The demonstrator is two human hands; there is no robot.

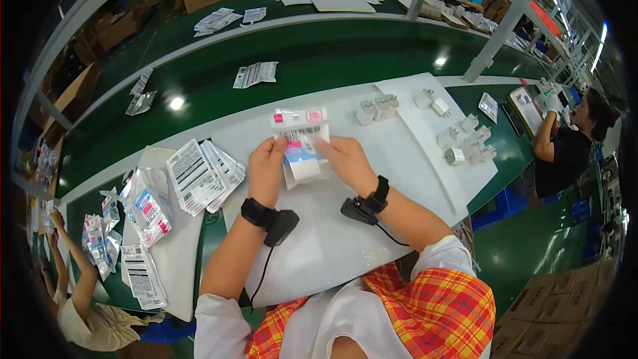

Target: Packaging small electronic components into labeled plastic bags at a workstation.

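Between my hands, above the white work surface (359,226), is a clear plastic packet (299,134) with a pink, white and blue printed card; a white block shows in its lower part. My left hand (266,163) pinches its left edge, thumb on the front. My right hand (351,161) is closed on its right edge. To the left of my left hand lies a fanned stack of printed cards (205,174). White plug adapters (380,108) stand on the board beyond my right hand, with several more (470,139) farther right.
At left are a pile of filled packets (149,206), more packets (101,242) and another card stack (143,276). A green conveyor belt (319,46) runs behind, carrying a packet (256,74). Metal posts (508,23) rise at right. Co-workers sit at left (93,319) and right (565,139).
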